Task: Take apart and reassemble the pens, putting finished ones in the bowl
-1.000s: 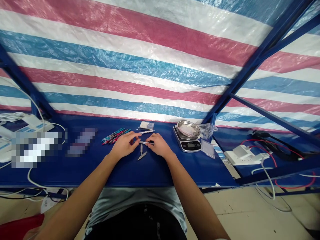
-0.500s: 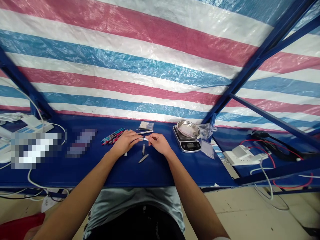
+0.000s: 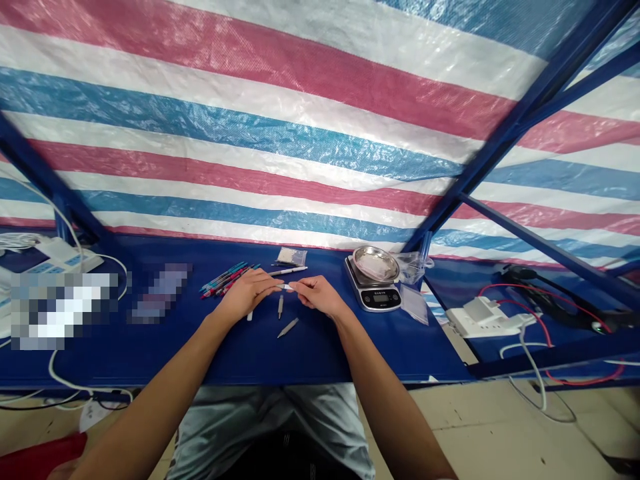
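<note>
Pen-piece [image 3: 287, 287] (white) bridges left hand [image 3: 250, 292] and right hand [image 3: 319, 294].

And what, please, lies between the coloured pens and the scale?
In the head view: the left hand and right hand, with a small white piece at their fingertips; behind, a white pen and a packet; nearer the person, two grey pieces.

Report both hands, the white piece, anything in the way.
Right hand pinches small white piece. Left hand at its other end, grip unclear. Close by, body side: two slim grey pieces on table.
</note>
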Motion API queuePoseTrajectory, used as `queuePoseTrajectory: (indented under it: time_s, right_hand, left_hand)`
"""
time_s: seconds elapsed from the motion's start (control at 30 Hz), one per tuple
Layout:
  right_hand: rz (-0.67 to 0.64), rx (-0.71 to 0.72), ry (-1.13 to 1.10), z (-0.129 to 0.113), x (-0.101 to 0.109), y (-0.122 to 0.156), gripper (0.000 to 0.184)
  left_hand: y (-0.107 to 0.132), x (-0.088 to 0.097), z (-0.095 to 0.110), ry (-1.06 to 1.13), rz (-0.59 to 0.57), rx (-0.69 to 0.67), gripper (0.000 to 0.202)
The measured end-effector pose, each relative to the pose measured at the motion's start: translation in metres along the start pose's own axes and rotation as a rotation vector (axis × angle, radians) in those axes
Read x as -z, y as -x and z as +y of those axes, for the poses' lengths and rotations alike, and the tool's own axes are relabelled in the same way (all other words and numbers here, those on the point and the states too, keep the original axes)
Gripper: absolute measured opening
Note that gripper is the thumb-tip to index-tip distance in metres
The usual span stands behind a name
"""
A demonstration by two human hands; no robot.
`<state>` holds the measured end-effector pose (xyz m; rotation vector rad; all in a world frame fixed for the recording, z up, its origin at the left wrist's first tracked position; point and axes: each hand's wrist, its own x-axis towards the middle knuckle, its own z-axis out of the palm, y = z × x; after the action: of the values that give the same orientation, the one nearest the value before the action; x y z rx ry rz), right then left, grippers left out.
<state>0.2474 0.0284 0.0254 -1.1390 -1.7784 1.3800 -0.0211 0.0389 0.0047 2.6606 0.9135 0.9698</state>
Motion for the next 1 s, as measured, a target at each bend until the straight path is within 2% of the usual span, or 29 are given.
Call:
queuePoseTrajectory:
  time_s: [0.17, 0.4, 0.47, 0.53, 0.63, 0.7, 0.77, 0.83, 0.93, 1.0]
  right_hand:
    - [0.049, 0.162, 0.139, -0.007, 0.001, 0.004, 0.049]
    - [0.007, 0.186, 0.042, -0.001, 0.004, 0.009, 0.041]
    - [0.021, 0.191, 0.008, 0.000, 0.005, 0.010, 0.040]
    - [0.046, 0.169, -0.040, 0.002, 0.005, 0.010, 0.042]
    - [0.045, 0.102, -0.084, 0.003, 0.005, 0.009, 0.045]
    - [0.039, 0.095, -0.089, 0.004, 0.005, 0.008, 0.048]
    - [0.064, 0.130, -0.105, 0.003, 0.005, 0.008, 0.046]
    - [0.080, 0.125, -0.146, 0.003, 0.005, 0.008, 0.051]
    - [0.023, 0.042, -0.180, 0.002, 0.006, 0.008, 0.051]
    - [0.009, 0.058, -0.185, 0.002, 0.006, 0.008, 0.049]
  left_hand:
    - [-0.005, 0.010, 0.016, 0.086, -0.091, 0.045, 0.034]
    - [-0.007, 0.021, 0.027, 0.306, -0.216, 0.194, 0.039]
    - [-0.007, 0.019, 0.027, 0.311, -0.190, 0.231, 0.036]
    - [-0.007, 0.016, 0.026, 0.269, -0.102, 0.253, 0.033]
    - [-0.008, 0.014, 0.027, 0.200, -0.003, 0.222, 0.034]
    - [-0.008, 0.013, 0.028, 0.183, -0.006, 0.195, 0.035]
    - [-0.009, 0.013, 0.028, 0.181, -0.019, 0.209, 0.036]
    - [-0.008, 0.013, 0.028, 0.183, -0.017, 0.231, 0.035]
    - [-0.007, 0.011, 0.026, 0.176, 0.000, 0.227, 0.033]
    - [-0.006, 0.010, 0.024, 0.155, 0.010, 0.210, 0.033]
